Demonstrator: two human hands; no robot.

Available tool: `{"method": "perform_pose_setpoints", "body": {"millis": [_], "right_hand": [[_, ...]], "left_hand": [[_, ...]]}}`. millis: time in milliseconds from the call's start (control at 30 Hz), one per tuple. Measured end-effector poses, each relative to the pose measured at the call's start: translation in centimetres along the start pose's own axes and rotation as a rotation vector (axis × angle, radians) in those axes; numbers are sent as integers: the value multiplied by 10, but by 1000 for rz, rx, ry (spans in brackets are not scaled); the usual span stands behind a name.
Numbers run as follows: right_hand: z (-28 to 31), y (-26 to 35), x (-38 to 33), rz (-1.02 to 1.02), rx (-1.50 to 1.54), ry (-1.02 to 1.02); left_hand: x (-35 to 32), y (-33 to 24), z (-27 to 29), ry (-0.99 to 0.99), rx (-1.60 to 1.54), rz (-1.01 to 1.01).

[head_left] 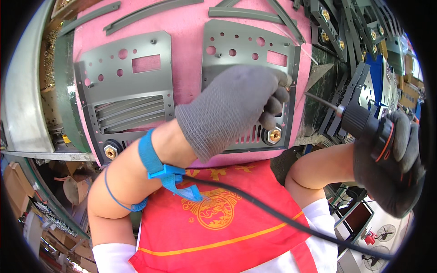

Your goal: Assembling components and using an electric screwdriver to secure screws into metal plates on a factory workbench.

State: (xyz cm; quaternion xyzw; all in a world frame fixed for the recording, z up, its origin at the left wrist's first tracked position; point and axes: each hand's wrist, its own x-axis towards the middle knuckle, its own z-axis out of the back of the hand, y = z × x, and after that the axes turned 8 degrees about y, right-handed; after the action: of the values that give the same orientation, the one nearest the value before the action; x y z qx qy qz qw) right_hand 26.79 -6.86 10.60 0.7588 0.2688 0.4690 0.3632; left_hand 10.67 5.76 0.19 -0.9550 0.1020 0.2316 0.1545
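Two grey metal panels with round holes and a rectangular cutout lie on a pink surface (186,68), the left panel (104,93) beside the right panel (248,48). My left hand (236,104), in a grey glove, reaches over the right panel. Its fingers curl at that panel's right edge; whatever they pinch is hidden. A brass fitting (274,135) sits just below those fingers. At the far right, my gloved right hand (391,159) grips a black electric screwdriver (362,123). Its bit points up and left toward the right panel, apart from it.
Grey metal strips (152,14) lie along the far side. Stacked panels with brass fittings (334,32) stand at the back right. A black cable (273,211) crosses in front of my red apron (209,236). A blue strap (152,157) circles my left wrist.
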Motion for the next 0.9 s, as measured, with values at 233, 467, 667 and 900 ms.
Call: {"method": "perform_pose_setpoints", "body": {"millis": [233,467,667,900], "right_hand": [[13,-5,1,214,139,393],[13,24,-29,190,6,-122],[12,19,-27,221,40,-113],[5,18,-23,234,53,-113]], "left_hand": [[-3,14,-12,-152,359,-250],[-15,-1,-5,21,461,-61],[-1,18,-5,-6,186,-183],[-16,6,3,95,296,-20]]}}
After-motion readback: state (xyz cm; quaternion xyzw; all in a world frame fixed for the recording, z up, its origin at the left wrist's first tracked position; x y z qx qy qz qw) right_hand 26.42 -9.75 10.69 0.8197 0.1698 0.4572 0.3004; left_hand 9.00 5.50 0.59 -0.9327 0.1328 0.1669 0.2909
